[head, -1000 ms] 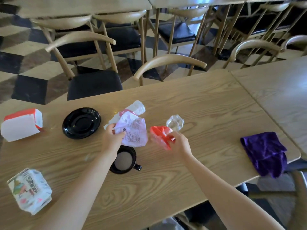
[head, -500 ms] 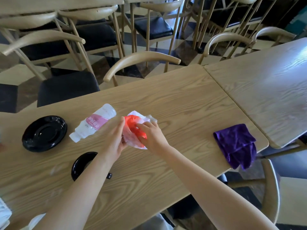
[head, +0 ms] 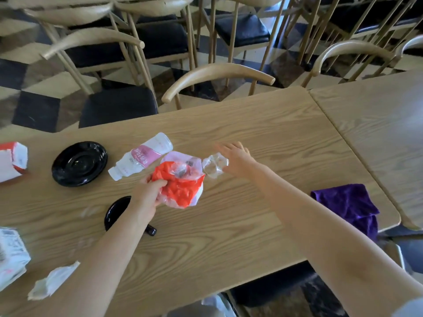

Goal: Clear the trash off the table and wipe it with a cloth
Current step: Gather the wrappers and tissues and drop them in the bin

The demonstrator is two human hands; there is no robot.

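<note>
The left grip (head: 146, 193) clutched the crumpled red wrapper (head: 180, 186) just right of the bottle (head: 142, 156); the right grip (head: 237, 156), fingers spread, was nearer the clear plastic wad (head: 215, 166) lying farther right.

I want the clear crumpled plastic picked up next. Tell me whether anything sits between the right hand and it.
Nothing visible does. The right hand, fingers spread, is right beside the clear crumpled plastic; the red bag in the left hand lies on its other side.
</note>
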